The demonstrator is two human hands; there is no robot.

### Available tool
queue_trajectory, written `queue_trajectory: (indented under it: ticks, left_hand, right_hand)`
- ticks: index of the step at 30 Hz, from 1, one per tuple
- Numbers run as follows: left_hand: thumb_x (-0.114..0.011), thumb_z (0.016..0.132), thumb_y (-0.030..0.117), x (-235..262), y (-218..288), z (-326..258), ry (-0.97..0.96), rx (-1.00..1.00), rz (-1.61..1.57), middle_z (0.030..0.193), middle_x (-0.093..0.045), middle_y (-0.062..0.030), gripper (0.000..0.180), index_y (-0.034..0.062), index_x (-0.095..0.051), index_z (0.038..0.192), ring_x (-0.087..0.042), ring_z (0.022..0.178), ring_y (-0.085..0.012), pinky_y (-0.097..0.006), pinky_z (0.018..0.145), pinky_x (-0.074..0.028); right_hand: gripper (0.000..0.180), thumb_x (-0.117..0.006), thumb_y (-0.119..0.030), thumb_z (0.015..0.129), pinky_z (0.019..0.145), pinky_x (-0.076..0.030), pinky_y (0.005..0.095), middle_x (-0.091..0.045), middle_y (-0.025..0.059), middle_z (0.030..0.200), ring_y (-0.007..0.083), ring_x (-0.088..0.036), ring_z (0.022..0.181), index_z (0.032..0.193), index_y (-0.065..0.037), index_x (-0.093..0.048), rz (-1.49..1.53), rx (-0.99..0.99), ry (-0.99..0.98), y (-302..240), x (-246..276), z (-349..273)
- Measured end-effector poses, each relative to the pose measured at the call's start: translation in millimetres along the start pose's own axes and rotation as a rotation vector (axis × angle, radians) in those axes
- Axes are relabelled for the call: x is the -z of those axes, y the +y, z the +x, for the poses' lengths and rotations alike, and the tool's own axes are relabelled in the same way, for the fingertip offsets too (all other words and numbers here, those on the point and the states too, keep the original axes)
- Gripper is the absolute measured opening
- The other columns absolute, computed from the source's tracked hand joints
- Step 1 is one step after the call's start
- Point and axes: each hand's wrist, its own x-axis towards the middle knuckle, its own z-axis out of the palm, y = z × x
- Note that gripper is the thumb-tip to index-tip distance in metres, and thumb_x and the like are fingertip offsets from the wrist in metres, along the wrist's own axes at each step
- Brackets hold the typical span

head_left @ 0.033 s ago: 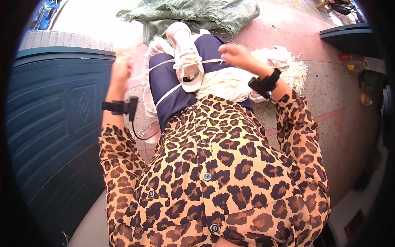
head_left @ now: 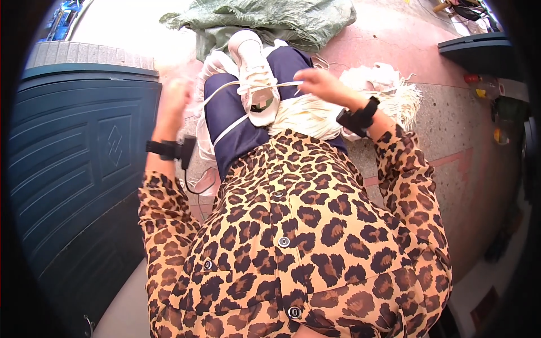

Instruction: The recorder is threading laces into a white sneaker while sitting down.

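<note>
A white lace-up shoe (head_left: 247, 53) lies on my dark blue trouser legs, its toe pointing away from me. A flat white shoelace (head_left: 228, 84) runs out of it on both sides. To the left, my left hand (head_left: 177, 93) is closed at that end of the lace; its fingertips are washed out by glare. On the right, my right hand (head_left: 324, 85) pinches the other end between thumb and fingers, and this stretch looks taut. A bundle of cream laces (head_left: 307, 115) rests across my lap below the right hand.
A green woven sack (head_left: 270, 22) lies beyond my knees. White shoes (head_left: 217, 63) are partly hidden beside my left leg. More cream laces (head_left: 407, 101) hang at the right. A dark blue panelled door (head_left: 84, 129) stands close on the left; bottles (head_left: 490, 87) are at the far right.
My left hand has shifted slightly right, toward the shoe, and its lace side hangs a bit slacker. My right hand has moved a little left along its side. The shoe looks unmoved.
</note>
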Motion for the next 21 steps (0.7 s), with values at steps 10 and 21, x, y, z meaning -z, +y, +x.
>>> queue_trajectory:
  ticks: [10,21]
  left_hand:
    - [-0.053,0.083,0.016,-76,9,-52,-0.220,0.107,0.219,0.056,-0.055,-0.0021,0.018,0.0010,-0.061,0.088,-0.051,0.049,-0.0058,-0.021,0.045,-0.042]
    - [-0.052,0.079,0.017,-89,-19,-43,-0.036,-0.261,0.584,0.072,-0.059,-0.0193,0.019,0.0014,-0.061,0.083,-0.059,0.067,-0.0325,-0.039,0.062,-0.046]
  right_hand:
    - [0.008,-0.051,-0.005,0.071,0.067,-0.044,0.0406,-0.057,0.0178,0.072,0.0331,-0.056,0.075,0.072,-0.001,-0.058,-0.414,0.189,0.035,-6,-34,17]
    - [0.013,-0.049,-0.008,0.076,0.070,-0.042,0.0408,-0.058,0.0136,0.079,0.0311,-0.055,0.079,0.079,-0.006,-0.061,-0.439,-0.006,0.116,-14,-42,23]
